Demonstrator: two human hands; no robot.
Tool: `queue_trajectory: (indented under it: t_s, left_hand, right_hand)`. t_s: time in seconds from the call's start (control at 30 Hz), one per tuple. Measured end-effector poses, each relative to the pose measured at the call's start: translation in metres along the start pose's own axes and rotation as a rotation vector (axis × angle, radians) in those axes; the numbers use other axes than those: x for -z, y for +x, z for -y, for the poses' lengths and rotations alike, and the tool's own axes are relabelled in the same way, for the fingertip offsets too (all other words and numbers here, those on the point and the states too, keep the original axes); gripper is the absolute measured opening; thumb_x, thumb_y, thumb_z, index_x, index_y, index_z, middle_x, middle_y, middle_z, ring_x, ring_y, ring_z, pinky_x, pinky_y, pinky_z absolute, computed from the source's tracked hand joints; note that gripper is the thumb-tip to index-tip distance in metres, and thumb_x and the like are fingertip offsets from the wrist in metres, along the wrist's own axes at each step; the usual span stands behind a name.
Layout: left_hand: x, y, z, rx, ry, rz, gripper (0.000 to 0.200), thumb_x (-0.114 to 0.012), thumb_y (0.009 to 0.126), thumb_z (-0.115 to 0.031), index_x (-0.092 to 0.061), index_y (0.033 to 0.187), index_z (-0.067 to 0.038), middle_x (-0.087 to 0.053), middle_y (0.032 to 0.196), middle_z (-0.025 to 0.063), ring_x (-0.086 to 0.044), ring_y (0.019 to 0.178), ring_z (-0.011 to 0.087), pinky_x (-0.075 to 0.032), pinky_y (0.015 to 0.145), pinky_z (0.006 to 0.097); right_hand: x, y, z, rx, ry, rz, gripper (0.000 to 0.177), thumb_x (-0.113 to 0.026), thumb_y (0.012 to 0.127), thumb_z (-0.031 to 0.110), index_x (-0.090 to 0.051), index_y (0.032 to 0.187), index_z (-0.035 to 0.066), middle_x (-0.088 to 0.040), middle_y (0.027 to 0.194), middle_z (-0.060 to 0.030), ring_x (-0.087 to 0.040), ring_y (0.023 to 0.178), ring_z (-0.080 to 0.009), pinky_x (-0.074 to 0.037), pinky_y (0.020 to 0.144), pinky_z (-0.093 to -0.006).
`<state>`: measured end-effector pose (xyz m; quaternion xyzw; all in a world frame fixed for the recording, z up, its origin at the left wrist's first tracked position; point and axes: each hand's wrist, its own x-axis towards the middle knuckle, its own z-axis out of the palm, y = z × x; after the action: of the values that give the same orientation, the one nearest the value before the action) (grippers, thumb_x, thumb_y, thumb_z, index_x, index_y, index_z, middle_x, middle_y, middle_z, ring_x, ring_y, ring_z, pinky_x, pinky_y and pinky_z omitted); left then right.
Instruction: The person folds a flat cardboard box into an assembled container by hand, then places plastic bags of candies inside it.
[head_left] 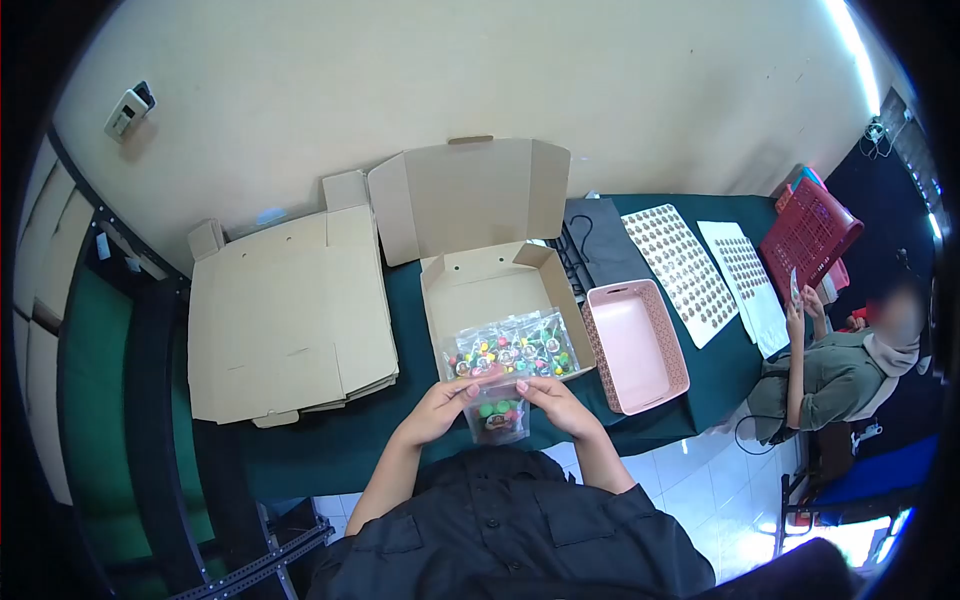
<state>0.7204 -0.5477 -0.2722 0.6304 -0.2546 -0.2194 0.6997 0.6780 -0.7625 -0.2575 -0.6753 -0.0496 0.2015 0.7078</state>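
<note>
Between my two hands hangs a clear plastic pouch (499, 425) with green and red candy-like pieces in it. My left hand (440, 410) pinches the pouch's top left corner, and my right hand (557, 403) pinches the top right one. Just beyond my fingers stands an open cardboard box (480, 283), its lid raised at the back. Several clear pouches (520, 345) of colourful round pieces lie in the front of that box. What exactly the pieces are is too small to tell.
Flat cardboard boxes (290, 310) are stacked at left. A pink basket (637, 350) stands right of the open box, near sticker sheets (682, 270) and a dark bag (605, 240). At far right a co-worker (835, 375) holds a small item beside a red basket (808, 230).
</note>
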Motion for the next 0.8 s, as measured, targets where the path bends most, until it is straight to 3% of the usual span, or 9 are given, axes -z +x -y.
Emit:
queue_trajectory:
  t_s: [0.07, 0.13, 0.23, 0.37, 0.57, 0.63, 0.7, 0.77, 0.8]
  left_hand:
    - [0.000, 0.002, -0.001, -0.103, 0.095, -0.040, 0.034, -0.046, 0.092, -0.019, -0.050, 0.121, -0.001, -0.052, 0.122, 0.0114, -0.049, 0.109, 0.0180, -0.036, 0.094, 0.0290]
    - [0.001, 0.005, 0.002, -0.093, -0.139, -0.359, 0.036, -0.049, 0.091, -0.020, -0.050, 0.122, -0.002, -0.048, 0.125, 0.0123, -0.048, 0.110, 0.0188, -0.036, 0.095, 0.0305]
    - [0.005, 0.002, 0.002, -0.073, 0.014, -0.269, 0.043, -0.050, 0.090, -0.022, -0.043, 0.126, 0.001, -0.047, 0.125, 0.0116, -0.046, 0.111, 0.0170, -0.034, 0.097, 0.0319]
    - [-0.032, 0.001, 0.006, -0.102, 0.044, -0.274, 0.066, -0.062, 0.083, -0.029, -0.032, 0.133, 0.001, -0.040, 0.130, 0.0133, -0.038, 0.121, 0.0210, -0.029, 0.101, 0.0329]
    - [-0.043, -0.004, 0.008, -0.056, -0.064, -0.310, 0.058, -0.065, 0.081, -0.019, -0.039, 0.127, 0.005, -0.047, 0.124, 0.0138, -0.042, 0.118, 0.0185, -0.027, 0.102, 0.0310]
    - [-0.049, -0.002, -0.003, 0.025, -0.181, -0.382, 0.038, -0.065, 0.080, -0.016, -0.055, 0.111, 0.004, -0.060, 0.105, 0.0113, -0.052, 0.105, 0.0160, -0.026, 0.103, 0.0324]
    - [-0.038, 0.000, 0.005, -0.012, -0.048, -0.391, 0.029, -0.065, 0.080, -0.015, -0.060, 0.103, 0.002, -0.063, 0.097, 0.0104, -0.055, 0.100, 0.0157, -0.023, 0.105, 0.0361]
    - [-0.035, 0.000, 0.005, -0.049, 0.084, -0.397, 0.021, -0.066, 0.079, -0.015, -0.065, 0.094, 0.000, -0.066, 0.090, 0.0095, -0.059, 0.094, 0.0155, -0.021, 0.106, 0.0398]
    - [-0.035, -0.001, 0.000, -0.083, 0.174, -0.454, 0.018, -0.065, 0.079, -0.015, -0.066, 0.091, -0.001, -0.067, 0.088, 0.0091, -0.060, 0.092, 0.0163, -0.017, 0.107, 0.0435]
  right_hand:
    - [-0.003, 0.001, 0.002, -0.002, -0.033, -0.062, 0.036, -0.041, 0.094, 0.026, -0.055, 0.114, 0.000, -0.058, 0.111, -0.0073, -0.052, 0.100, -0.0159, -0.037, 0.090, -0.0292]
    - [-0.011, 0.004, 0.009, 0.260, -0.064, -0.374, 0.037, -0.041, 0.094, 0.024, -0.052, 0.120, 0.000, -0.057, 0.113, -0.0103, -0.049, 0.100, -0.0168, -0.034, 0.091, -0.0294]
    - [-0.017, 0.009, 0.004, 0.464, -0.515, -0.529, 0.037, -0.040, 0.092, 0.020, -0.050, 0.122, 0.001, -0.053, 0.116, -0.0132, -0.044, 0.107, -0.0217, -0.032, 0.094, -0.0330]
    - [-0.046, 0.014, 0.008, 0.513, -0.637, -0.435, 0.043, -0.053, 0.081, 0.014, -0.051, 0.123, 0.004, -0.050, 0.116, -0.0127, -0.041, 0.111, -0.0275, -0.029, 0.096, -0.0373]
    - [-0.040, 0.023, -0.011, 0.483, -0.674, -0.570, 0.048, -0.067, 0.072, 0.014, -0.054, 0.117, 0.006, -0.044, 0.120, -0.0147, -0.041, 0.109, -0.0280, -0.033, 0.093, -0.0380]
    - [-0.045, 0.029, 0.003, 0.452, -0.192, -0.782, 0.040, -0.069, 0.069, 0.011, -0.059, 0.107, 0.003, -0.047, 0.118, -0.0133, -0.042, 0.110, -0.0264, -0.034, 0.094, -0.0374]
    - [-0.032, 0.031, 0.000, 0.445, -0.044, -0.704, 0.031, -0.069, 0.069, 0.009, -0.063, 0.099, 0.001, -0.053, 0.113, -0.0119, -0.045, 0.110, -0.0240, -0.035, 0.093, -0.0364]
    - [-0.018, 0.030, -0.011, 0.280, -0.037, -0.268, 0.027, -0.069, 0.071, 0.008, -0.064, 0.097, 0.001, -0.057, 0.108, -0.0107, -0.050, 0.106, -0.0217, -0.038, 0.092, -0.0348]
    - [-0.020, 0.030, -0.011, 0.277, -0.012, -0.247, 0.022, -0.065, 0.077, 0.009, -0.065, 0.097, 0.002, -0.060, 0.105, -0.0094, -0.054, 0.103, -0.0195, -0.039, 0.092, -0.0331]
